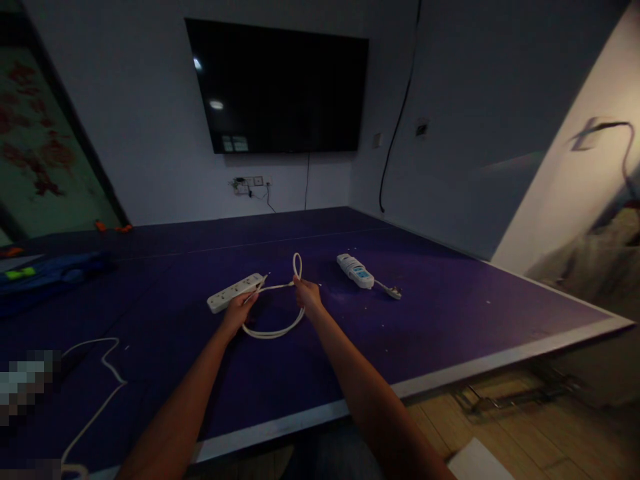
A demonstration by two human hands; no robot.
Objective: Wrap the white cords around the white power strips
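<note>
A white power strip [233, 292] lies on the dark blue table [440, 320], its white cord [274, 331] curving in a loop toward me. My left hand [241, 312] is closed on the cord close to the strip's near end. My right hand [307, 295] pinches the cord a little to the right, holding a small upright loop [297, 265] above its fingers. The cord runs taut between the two hands.
A second white power strip [355, 271] with a short cord and plug [395, 291] lies to the right. Another white cable [100, 380] trails at the near left. Blue and orange items [45, 270] sit far left. A wall-mounted screen [280, 87] hangs behind.
</note>
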